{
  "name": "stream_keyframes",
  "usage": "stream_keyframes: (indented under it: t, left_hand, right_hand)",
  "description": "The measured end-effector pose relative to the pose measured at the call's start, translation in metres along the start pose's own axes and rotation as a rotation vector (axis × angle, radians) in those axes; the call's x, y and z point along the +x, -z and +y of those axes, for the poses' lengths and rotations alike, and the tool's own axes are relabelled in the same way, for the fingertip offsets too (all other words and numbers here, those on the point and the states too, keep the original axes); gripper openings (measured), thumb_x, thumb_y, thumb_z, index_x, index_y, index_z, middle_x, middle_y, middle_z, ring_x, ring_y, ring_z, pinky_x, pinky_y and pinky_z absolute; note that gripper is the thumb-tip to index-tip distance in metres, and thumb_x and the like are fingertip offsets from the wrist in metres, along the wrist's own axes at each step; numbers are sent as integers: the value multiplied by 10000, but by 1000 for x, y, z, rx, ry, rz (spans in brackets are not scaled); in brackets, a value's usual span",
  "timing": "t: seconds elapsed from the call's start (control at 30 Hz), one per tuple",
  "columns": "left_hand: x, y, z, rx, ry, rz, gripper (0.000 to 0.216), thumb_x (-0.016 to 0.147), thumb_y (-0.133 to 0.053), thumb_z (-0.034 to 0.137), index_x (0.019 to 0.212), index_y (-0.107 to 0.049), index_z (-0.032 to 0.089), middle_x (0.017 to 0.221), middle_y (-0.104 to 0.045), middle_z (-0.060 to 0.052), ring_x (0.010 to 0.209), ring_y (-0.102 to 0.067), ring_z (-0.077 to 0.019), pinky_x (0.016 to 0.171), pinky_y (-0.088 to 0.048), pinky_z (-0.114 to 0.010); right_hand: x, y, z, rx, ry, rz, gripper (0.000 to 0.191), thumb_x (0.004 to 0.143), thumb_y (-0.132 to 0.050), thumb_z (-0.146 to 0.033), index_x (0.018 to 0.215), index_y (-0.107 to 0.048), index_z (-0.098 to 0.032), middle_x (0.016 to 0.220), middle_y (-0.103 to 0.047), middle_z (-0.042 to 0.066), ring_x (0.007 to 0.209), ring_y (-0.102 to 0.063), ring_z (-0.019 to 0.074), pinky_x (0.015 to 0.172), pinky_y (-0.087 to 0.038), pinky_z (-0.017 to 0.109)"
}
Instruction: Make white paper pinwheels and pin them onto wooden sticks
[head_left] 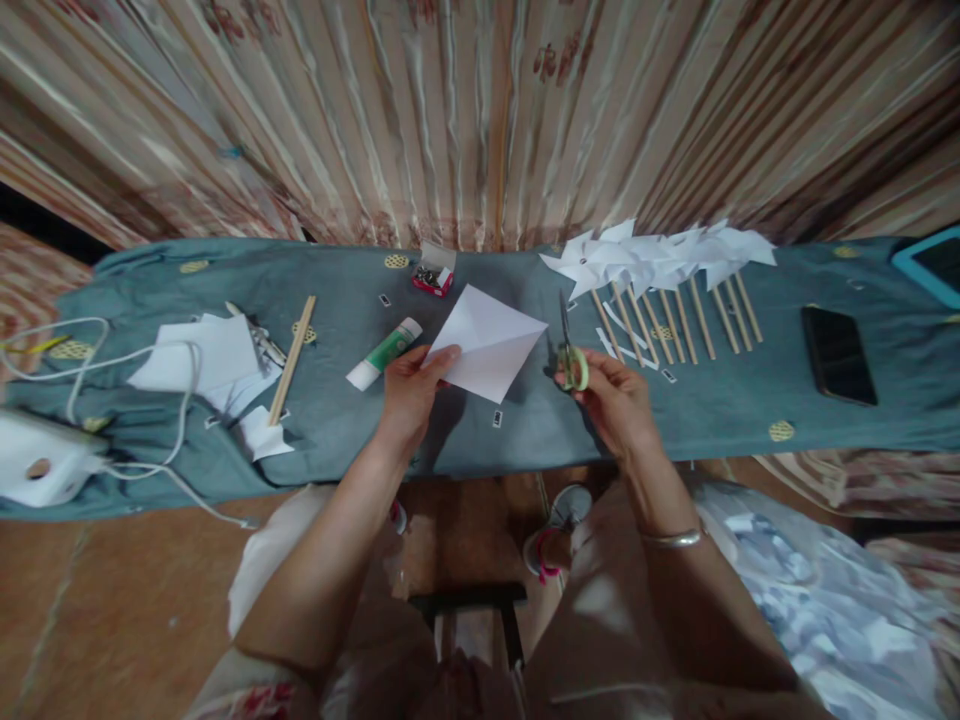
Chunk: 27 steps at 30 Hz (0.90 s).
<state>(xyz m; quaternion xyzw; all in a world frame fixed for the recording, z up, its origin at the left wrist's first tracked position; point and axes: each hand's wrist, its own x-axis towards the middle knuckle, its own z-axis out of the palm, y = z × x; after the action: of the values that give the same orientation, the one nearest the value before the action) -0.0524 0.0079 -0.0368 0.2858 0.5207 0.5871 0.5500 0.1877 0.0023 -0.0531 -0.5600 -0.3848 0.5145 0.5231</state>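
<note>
My left hand (414, 385) pinches the left corner of a white paper square (491, 345), turned like a diamond and creased from corner to corner. In my right hand (616, 398) is a pair of scissors (572, 368) with light green handles, its blades pointing away from me, just right of the paper and apart from it. A green and white glue stick (385, 354) lies beside my left hand. Behind the paper stands a small open red box (433, 272) with small metal pieces in it.
Several paper pinwheels (652, 258) on wooden sticks lie at the back right, near paper strips (628, 335). A phone (838, 355) and a blue-edged tablet (934, 265) are farther right. At left are paper sheets (199, 355), sticks (292, 360) and a white device (49, 460) with cables.
</note>
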Motion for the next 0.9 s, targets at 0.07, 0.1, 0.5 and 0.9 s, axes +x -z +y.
stream_keyframes:
  t: [0.07,0.1,0.5,0.9]
  left_hand:
    - [-1,-2,-1,-12,11,-2,343,565,-877,399,737,-736,138,719,-694,-25,627,-587,-121,587,-460,-239]
    - [-3,-3,-1,-14,17,-5,345,568,-875,402,743,-736,138,726,-696,-26,628,-585,-121,585,-455,-239]
    - [-12,-7,-13,351,81,-301,237,558,-804,340,670,-741,140,590,-635,20,554,-518,-123,542,-377,-235]
    - [-6,-3,-9,458,-118,-124,250,672,-750,404,684,-718,156,708,-724,-44,667,-636,-202,607,-489,-283]
  right_hand:
    - [-2,-7,-2,207,-92,-69,416,617,-876,-442,935,-716,-228,839,-760,16,674,-670,121,516,-455,208]
    - [-4,-13,-3,272,-126,-101,427,600,-893,-437,932,-720,-230,831,-758,10,673,-662,110,530,-465,202]
    - [2,-37,-10,162,-33,-74,417,468,-923,-306,796,-679,-219,641,-644,-88,574,-545,90,583,-462,236]
    - [3,-36,-14,-52,74,-189,514,666,-795,-609,981,-678,-220,697,-672,-30,606,-561,119,542,-424,243]
